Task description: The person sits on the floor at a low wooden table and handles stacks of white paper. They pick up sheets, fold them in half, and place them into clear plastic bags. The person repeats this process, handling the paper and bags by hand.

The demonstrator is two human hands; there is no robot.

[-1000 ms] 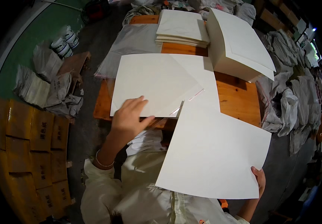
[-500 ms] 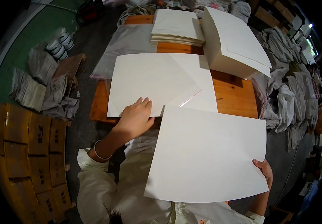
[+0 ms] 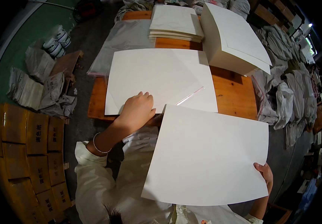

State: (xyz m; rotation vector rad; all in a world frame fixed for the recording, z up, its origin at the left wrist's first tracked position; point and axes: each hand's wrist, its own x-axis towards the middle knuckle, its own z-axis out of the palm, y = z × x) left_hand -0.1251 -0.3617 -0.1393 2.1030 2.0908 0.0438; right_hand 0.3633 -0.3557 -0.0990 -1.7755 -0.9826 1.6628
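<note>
My right hand (image 3: 265, 173) grips the right edge of a large white paper sheet (image 3: 209, 156), thumb on top and fingers hidden beneath. Held over my lap, this sheet tilts toward me, and its far edge overlaps the paper on the table. My left hand (image 3: 136, 110) rests near the front edge of that white paper (image 3: 135, 71), fingers bent against it and thumb apart. Across the same paper lies a clear plastic sleeve (image 3: 181, 76) with a pale, red-lined strip along one edge.
On the wooden table (image 3: 235, 91) stand a stack of white paper (image 3: 177, 20), a taller paper stack (image 3: 239, 33) and clear plastic bags (image 3: 125, 37). Cardboard boxes (image 3: 37, 149) are piled at the left. Wrapped bundles (image 3: 299, 86) line the right side.
My left fingers have curled more, and the hand has shifted slightly upward in view. The sheet in my right hand has barely moved, and the whole view has shifted slightly.
</note>
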